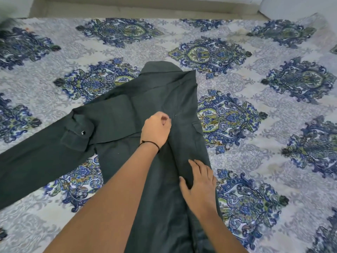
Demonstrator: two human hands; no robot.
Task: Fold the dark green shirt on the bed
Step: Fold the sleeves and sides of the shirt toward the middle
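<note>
1. Head view, the surface: pale bedsheet (237, 33) printed with blue and green medallions covers the whole bed, and a beige ledge (127, 8) runs along its far edge.
2. Head view, the task's thing: the dark green shirt (127, 110) lies in the middle of the bed, directly in front of the person.
3. Its long axis runs straight away from the person. The collar (160, 68) points to the far edge, and the hem end runs out of frame at the bottom.
4. The shirt's right side ends in a straight, doubled edge, so I judge that side already turned in over the body.
5. A long panel of the shirt spreads out to the left and off frame. A cuff (76, 134) with a dark button (83, 132) lies on it. Which sleeve the cuff belongs to I cannot tell.
6. The left hand (155, 130), with a black thread (150, 143) at its wrist, sits at mid-shirt. Its fingers are curled and appear to pinch the cloth at the inner edge of the fold, probably to draw that edge straight.
7. The right hand (198, 183) lies flat nearer the hem, fingers spread and straight on the folded strip and holding nothing. It likely pins the fold so the cloth does not slide.
8. The left side looks not yet folded in.
</note>
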